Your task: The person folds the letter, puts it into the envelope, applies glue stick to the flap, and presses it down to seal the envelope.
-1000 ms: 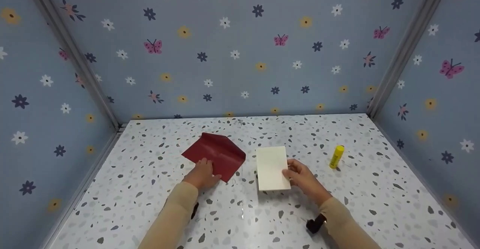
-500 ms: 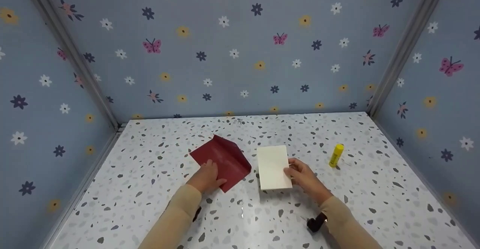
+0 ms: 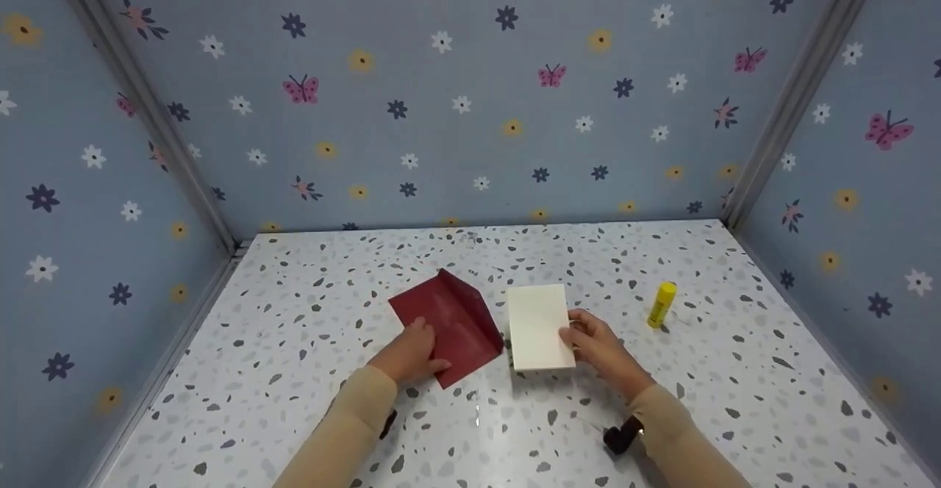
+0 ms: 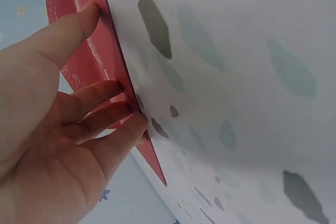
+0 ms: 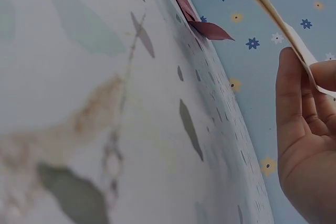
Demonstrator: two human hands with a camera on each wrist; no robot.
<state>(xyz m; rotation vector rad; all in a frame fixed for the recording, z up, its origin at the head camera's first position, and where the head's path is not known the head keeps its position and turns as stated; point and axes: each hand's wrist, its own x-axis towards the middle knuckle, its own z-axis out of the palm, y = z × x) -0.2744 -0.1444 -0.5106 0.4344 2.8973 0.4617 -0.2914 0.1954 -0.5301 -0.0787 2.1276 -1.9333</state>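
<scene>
On the table lies a dark red envelope (image 3: pixel 448 326), turned diagonally, with its flap (image 3: pixel 479 310) lifted along the right side. My left hand (image 3: pixel 408 352) rests on its near left part. The left wrist view shows the thumb and fingertips touching the envelope (image 4: pixel 118 45) from above, spread rather than wrapped round it. Between thumb and fingers my right hand (image 3: pixel 599 348) pinches the right edge of a cream folded card (image 3: pixel 539 326), held above the table just right of the envelope. Layered edges of the card (image 5: pixel 281 22) show in the right wrist view.
A yellow glue stick (image 3: pixel 662 305) stands on the speckled table (image 3: pixel 588 253), to the right and farther back than my right hand. Flower-patterned walls (image 3: pixel 470 91) enclose the table at the back and both sides.
My left hand has slid the envelope right and slightly nearer, turning it clockwise, so it lies closer to the card. My right hand and the card have barely moved.
</scene>
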